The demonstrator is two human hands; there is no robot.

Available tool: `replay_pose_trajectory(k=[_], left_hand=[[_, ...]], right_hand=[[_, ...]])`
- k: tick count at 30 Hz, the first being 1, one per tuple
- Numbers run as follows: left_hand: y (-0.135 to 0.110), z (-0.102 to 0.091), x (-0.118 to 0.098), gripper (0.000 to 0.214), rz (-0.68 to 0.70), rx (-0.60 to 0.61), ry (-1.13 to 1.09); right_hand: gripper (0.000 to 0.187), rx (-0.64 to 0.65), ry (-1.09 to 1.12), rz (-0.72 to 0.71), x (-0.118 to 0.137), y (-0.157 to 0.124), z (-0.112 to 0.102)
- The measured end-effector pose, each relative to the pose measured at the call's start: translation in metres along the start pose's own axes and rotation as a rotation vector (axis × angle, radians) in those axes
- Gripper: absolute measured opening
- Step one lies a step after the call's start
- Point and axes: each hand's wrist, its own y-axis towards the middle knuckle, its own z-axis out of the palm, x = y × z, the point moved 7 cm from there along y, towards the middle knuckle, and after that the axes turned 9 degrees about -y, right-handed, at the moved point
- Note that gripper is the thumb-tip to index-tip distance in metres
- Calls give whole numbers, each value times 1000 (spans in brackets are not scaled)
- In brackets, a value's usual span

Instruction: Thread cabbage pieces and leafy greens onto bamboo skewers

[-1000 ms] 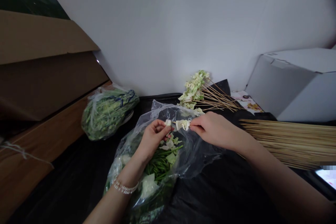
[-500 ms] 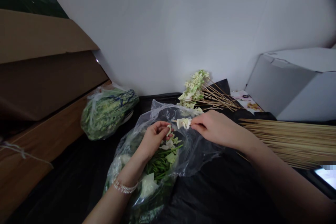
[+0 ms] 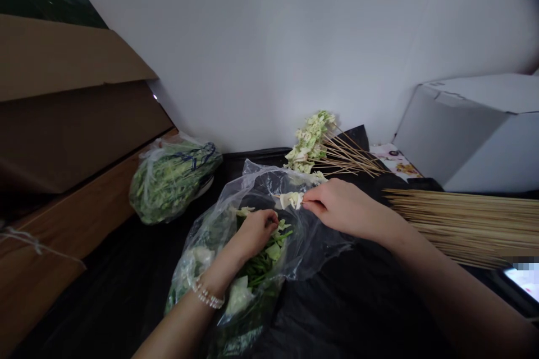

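My right hand (image 3: 343, 207) pinches a skewer threaded with pale cabbage pieces (image 3: 290, 199), its pointed tip sticking out on the left. Just left of and below that, my left hand (image 3: 257, 230) reaches over the mouth of a clear plastic bag (image 3: 309, 252). Its fingers are curled together at the loose cabbage leaves (image 3: 275, 251), and whatever they grip is hidden. Inside the bag, green stems (image 3: 259, 272) lie under and beside the leaves. A beaded bracelet circles my left wrist.
Finished cabbage skewers (image 3: 311, 143) lie piled against the wall. Many bare bamboo sticks (image 3: 458, 224) are stacked at right, below a white box (image 3: 471, 129). A tied bag of greens (image 3: 172, 179) rests at left beside a cardboard box (image 3: 76, 129). Black sheeting (image 3: 337, 308) covers the surface.
My left hand has moved down from near the skewer tip to the leaves in the bag; the leaf piece it held no longer shows. My right hand has shifted slightly left with the skewer.
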Motion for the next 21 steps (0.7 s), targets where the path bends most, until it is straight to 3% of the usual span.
replay_pose_trajectory(k=[3,7,11,14,17,21], left_hand=[[0,2,4,17,9,-31,33],[-1,4,6,42,-25,-37,152],[-6,6,-2,24,-38,32,281],[-9,2,-10,17,-12,7,315],[-8,-4,-12,15,28,-54,208],[-4,-16,-4,18,-22,-153,-172]], right_hand=[[25,-1,2,-5,1,0,1],[24,-5,-8,-7,1,0,2],[24,6,-9,6,1,0,2],[24,7,-8,14,1,0,1],[24,-4,-4,11,0,0,-1],[26,-17,20,9,-4,-1,-5]])
